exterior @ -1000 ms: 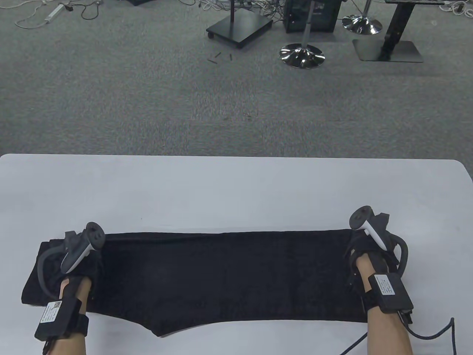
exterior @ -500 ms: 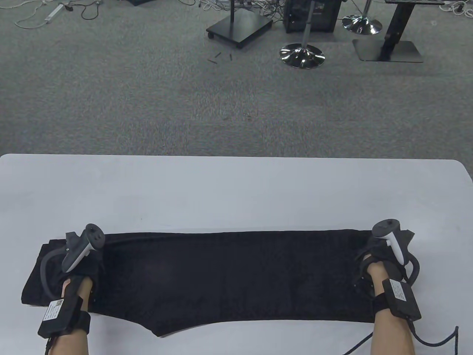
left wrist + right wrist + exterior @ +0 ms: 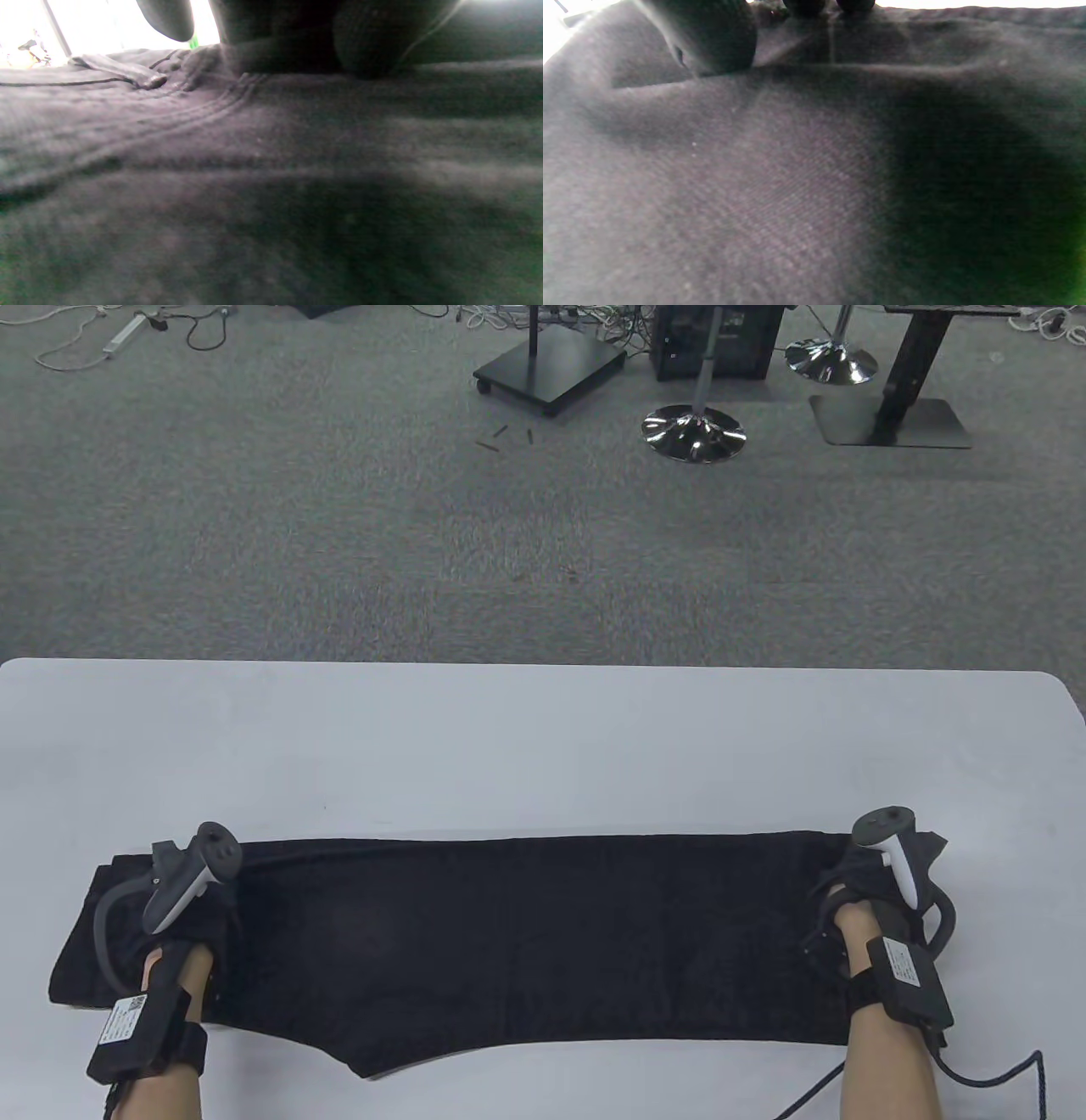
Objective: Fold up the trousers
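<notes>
Black trousers [image 3: 526, 933] lie lengthwise along the near part of the white table [image 3: 543, 746], waist end at the left, leg ends at the right. My left hand [image 3: 191, 895] rests on the waist end. In the left wrist view its fingers [image 3: 373, 38] touch the cloth [image 3: 254, 169] near a seam and a belt loop. My right hand [image 3: 874, 891] rests on the leg ends at the trousers' right edge. In the right wrist view its fingers [image 3: 712, 38] press on the cloth [image 3: 755, 169]. I see no fabric clasped in either hand.
The table's far half is bare white surface. A black cable [image 3: 1001, 1073] runs from my right wrist across the near right corner. Beyond the far edge lies grey carpet with stool bases [image 3: 694, 432] and stands.
My right hand slid to the right along the leg ends, and the trousers' right end stretched out with it. In the last half second it barely moved. My left hand stayed put.
</notes>
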Tool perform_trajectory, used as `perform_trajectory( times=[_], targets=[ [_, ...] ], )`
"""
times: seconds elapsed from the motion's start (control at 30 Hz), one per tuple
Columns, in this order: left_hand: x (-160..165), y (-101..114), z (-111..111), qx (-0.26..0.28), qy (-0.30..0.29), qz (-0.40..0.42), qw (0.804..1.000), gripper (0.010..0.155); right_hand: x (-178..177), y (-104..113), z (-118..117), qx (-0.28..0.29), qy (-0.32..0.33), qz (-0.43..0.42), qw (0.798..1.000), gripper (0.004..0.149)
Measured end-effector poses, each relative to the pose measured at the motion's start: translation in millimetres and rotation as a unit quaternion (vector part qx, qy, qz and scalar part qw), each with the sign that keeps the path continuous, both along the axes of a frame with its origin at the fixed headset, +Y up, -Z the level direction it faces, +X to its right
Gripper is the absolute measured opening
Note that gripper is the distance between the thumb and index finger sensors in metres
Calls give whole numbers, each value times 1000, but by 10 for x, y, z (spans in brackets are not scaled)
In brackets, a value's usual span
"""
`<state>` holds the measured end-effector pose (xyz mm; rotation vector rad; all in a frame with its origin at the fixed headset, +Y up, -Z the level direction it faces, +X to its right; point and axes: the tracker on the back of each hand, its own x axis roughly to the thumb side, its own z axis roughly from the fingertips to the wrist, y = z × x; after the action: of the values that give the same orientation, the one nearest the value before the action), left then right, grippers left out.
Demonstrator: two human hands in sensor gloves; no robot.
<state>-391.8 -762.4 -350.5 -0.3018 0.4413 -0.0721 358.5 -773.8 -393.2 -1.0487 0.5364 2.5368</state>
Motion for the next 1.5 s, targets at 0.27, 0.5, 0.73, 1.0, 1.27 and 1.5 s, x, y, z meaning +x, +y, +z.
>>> perform_trajectory(
  times=[0.27, 0.5, 0.73, 1.0, 1.27, 1.5],
  targets=[
    [-2, 25, 2, 2, -8, -17, 1000, 52, 19, -15, -43, -10, -24, 28, 999, 68],
    [-3, 243, -11, 18, -10, -17, 1000, 51, 64, 209, 42, 14, -7, 28, 999, 57],
    [28, 132, -34, 22, -7, -13, 1000, 51, 106, 341, 171, 9, -25, 85, 996, 59],
    [-7, -2, -63, 2, 3, -10, 1000, 54, -160, 114, 157, -3, 49, 59, 997, 72],
    [-192, -9, -54, 21, 30, -1, 999, 49, -135, -34, 131, -56, 60, 12, 997, 72],
    [-98, 248, -26, 131, 30, -6, 991, 54, -85, -42, 138, -58, 43, 13, 997, 71]
  ],
)
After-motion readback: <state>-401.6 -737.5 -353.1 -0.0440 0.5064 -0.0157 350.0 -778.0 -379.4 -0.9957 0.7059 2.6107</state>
